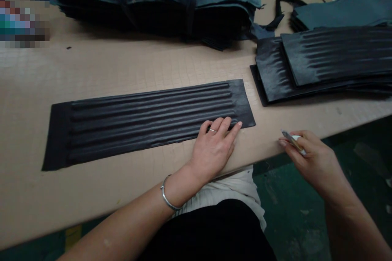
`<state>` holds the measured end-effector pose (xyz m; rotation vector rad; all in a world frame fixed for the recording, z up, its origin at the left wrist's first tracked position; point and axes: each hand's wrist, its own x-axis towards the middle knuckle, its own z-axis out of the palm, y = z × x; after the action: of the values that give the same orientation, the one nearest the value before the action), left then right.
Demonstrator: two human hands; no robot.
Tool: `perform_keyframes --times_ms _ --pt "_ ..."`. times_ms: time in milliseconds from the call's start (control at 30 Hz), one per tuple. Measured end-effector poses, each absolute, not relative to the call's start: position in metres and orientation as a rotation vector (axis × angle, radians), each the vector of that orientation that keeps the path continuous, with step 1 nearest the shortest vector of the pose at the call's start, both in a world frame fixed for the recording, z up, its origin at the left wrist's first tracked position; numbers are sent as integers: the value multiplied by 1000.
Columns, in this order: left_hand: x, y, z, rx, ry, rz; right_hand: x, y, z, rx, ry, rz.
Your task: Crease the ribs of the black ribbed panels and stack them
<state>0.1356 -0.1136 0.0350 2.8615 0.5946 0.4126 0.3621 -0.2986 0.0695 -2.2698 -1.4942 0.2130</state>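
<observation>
A long black leather-like panel point(150, 120) with raised ridges along its length lies flat on the table. My left hand point(214, 144) rests on the panel's near edge toward its right end, fingers spread and palm down. To the right, by the table's front edge, my right hand point(312, 157) is closed around a slim metal-tipped tool point(294, 142). It looks like a small pen-shaped cutter or pair of snips, partly hidden by the fingers. The tool is apart from the panel.
Similar ridged black panels point(343, 57) are stacked at the right. Behind them lies a grey-green sheet pile point(346, 10). A thick tied bundle of dark sheets point(159, 0) stands at the back of the beige table point(122, 57). A black strip point(278, 10) lies beside it.
</observation>
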Motion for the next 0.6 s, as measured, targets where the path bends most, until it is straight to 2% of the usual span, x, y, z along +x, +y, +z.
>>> perform_keyframes --times_ms 300,600 --pt "137 -109 39 2923 567 321 320 -246 64 -2216 -1877 325" --pt "107 -119 36 2948 561 408 299 -233 62 -2221 -2089 111"
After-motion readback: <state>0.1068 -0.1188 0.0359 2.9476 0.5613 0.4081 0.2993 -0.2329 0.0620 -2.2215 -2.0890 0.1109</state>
